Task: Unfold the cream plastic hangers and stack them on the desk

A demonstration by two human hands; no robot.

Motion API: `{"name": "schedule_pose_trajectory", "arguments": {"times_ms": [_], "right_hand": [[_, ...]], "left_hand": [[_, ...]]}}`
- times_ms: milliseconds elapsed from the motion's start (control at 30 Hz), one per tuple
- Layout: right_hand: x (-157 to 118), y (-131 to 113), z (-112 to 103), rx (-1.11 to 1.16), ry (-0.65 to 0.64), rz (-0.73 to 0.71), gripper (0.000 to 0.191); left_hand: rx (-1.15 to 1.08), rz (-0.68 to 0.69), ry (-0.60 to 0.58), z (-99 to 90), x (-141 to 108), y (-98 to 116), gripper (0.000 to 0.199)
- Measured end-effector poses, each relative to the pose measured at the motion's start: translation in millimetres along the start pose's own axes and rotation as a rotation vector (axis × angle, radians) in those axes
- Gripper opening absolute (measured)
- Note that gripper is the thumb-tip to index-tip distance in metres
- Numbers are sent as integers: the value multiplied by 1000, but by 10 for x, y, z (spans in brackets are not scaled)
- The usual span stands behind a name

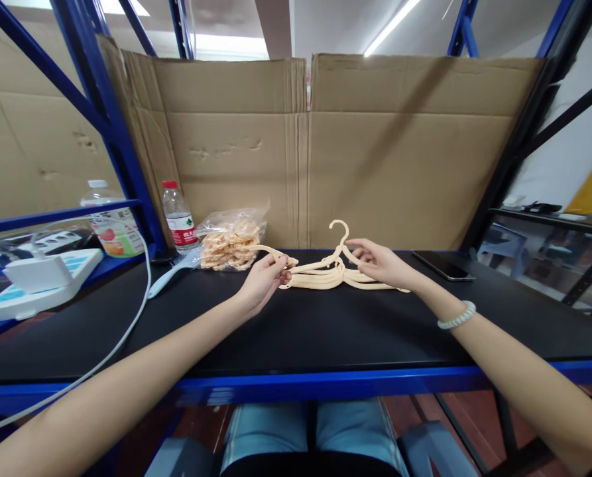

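A small pile of cream plastic clothes hangers (318, 281) lies on the black tabletop in front of me. One clothes hanger (339, 248) on top has its hook standing up, pointing away from the table. My right hand (379, 264) has its fingers and thumb around that hanger's right shoulder, just beside the hook. With thumb and fingers pinched, my left hand (264, 281) holds a cream hanger part at the pile's left side. A curved cream piece juts leftward from behind those fingers. My left fingers hide how it joins the pile.
Left of the pile are a clear plastic bag of cream pieces (229, 245), a light-blue-handled brush (174, 271) and a red-capped bottle (179, 218). A phone (442, 265) lies at right. A white cable (144, 308) crosses the left side from a power strip (42, 285). Cardboard (400, 152) walls the back.
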State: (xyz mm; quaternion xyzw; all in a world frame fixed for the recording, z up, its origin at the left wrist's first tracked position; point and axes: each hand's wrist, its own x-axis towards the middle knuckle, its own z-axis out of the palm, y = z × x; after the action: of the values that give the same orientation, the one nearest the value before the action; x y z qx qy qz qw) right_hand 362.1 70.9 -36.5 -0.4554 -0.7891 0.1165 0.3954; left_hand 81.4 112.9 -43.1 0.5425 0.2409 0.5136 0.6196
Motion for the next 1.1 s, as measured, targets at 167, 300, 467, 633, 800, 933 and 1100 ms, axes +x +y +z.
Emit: {"name": "schedule_pose_trajectory", "arguments": {"times_ms": [167, 300, 467, 633, 800, 933, 1100], "right_hand": [[26, -119, 51, 46, -45, -48, 26], [-3, -172, 74, 33, -35, -51, 15], [-6, -178, 110, 77, 3, -15, 28], [-7, -222, 123, 232, -44, 18, 32], [-22, -261, 102, 335, -30, 18, 32], [-37, -285, 98, 369, -4, 27, 31], [-51, -341, 106, 352, -6, -7, 31]], "left_hand": [[31, 20, -28, -32, 17, 51, 21], [12, 35, 5, -18, 16, 65, 25], [-16, -11, 13, 13, -5, 43, 32], [-14, -38, -59, 4, -5, 45, 31], [-6, -30, -94, -19, 8, 82, 27], [15, -28, -122, -18, 15, 101, 21], [43, -80, -157, -39, 40, 106, 16]]}}
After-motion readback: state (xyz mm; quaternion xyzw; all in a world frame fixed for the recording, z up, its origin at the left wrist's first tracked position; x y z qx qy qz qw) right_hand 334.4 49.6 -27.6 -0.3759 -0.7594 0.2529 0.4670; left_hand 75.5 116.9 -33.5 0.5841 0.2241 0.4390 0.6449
